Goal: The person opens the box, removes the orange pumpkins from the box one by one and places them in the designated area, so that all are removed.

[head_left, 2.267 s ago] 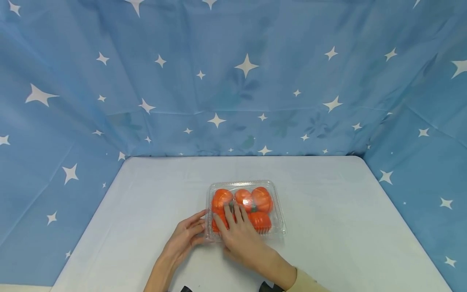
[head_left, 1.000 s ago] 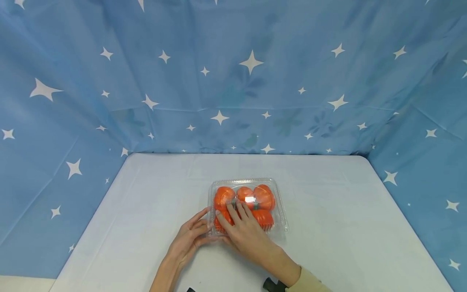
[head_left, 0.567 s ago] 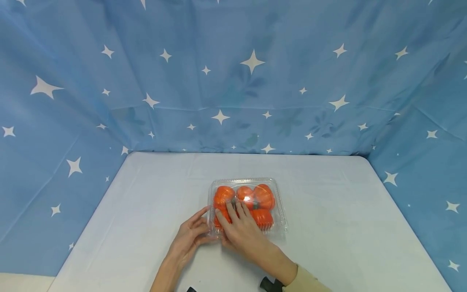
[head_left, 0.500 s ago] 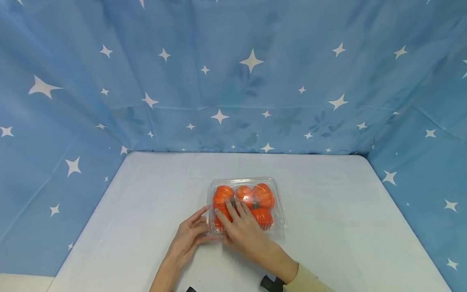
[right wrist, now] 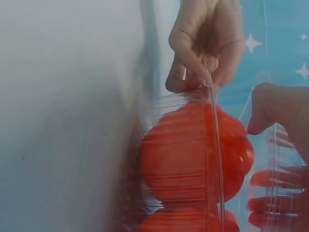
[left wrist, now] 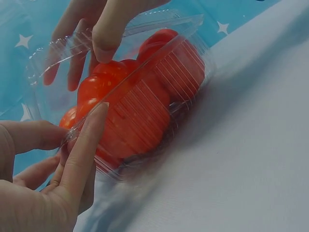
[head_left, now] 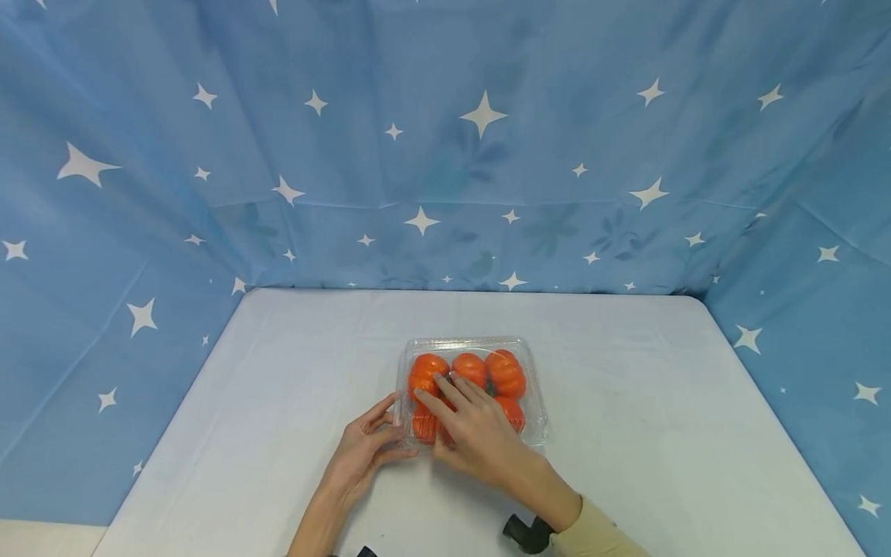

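The clear box (head_left: 535, 402) stood on the worktop (head_left: 661, 425), with orange-red tomatoes (head_left: 506, 373) inside it. The left hand (head_left: 356, 456) pinched the rim (right wrist: 218, 145) at the near left corner of the box. The right hand (head_left: 483, 437) was over the near half of the box; as far as I could judge, it held the near edge of the lid (left wrist: 178, 24), with the thumb below and the fingers above.

The thin plastic could cause trouble. If the left hand held too lightly, the whole box could tilt together with the lid, and the tomatoes could roll out in front of the box. If the lid was released too early, it could spring back on the thumb.

The head view showed the whole outline of the box, but the right hand covered part of it. The left wrist view showed the lid standing apart from the rim, and the right wrist view showed the left hand's pinch, unclear from above.
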The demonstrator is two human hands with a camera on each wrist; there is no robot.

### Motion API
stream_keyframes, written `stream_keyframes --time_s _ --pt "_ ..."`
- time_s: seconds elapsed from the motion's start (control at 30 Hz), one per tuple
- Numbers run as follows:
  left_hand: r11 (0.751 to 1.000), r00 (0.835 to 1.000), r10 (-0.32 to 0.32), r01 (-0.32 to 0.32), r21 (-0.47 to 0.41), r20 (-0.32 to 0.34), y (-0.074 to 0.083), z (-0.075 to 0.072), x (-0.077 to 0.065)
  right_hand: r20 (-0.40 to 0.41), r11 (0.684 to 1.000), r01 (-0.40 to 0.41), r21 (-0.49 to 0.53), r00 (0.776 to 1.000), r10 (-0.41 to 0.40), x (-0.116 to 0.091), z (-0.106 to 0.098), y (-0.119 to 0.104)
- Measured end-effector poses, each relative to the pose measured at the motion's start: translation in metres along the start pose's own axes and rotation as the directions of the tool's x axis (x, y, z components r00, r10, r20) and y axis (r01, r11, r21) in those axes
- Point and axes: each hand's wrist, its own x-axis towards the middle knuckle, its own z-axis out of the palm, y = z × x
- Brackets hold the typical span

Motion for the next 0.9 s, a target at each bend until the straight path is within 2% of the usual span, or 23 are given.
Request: stream_keyframes --time_s 0.37,0.6,0.9 --pt "1.0 1.0 -0.009 0.009 -0.029 -0.013 -0.002 0.002 0.0 0.069 1.0 0.006 0.026 0.998 -0.008 -0.016 -0.002 0.009" --pt "0.999 1.0 -0.017 0.017 -0.043 -0.001 -0.001 0.0 0.001 0.058 0.999 0.049 0.024 0.997 -0.051 -0.024 -0.004 0.02" --pt "0.997 0.999 -0.038 0.037 -0.071 -0.009 0.001 -0.001 0.001 0.048 0.998 0.064 0.011 0.997 -0.064 -0.037 -0.011 0.035"
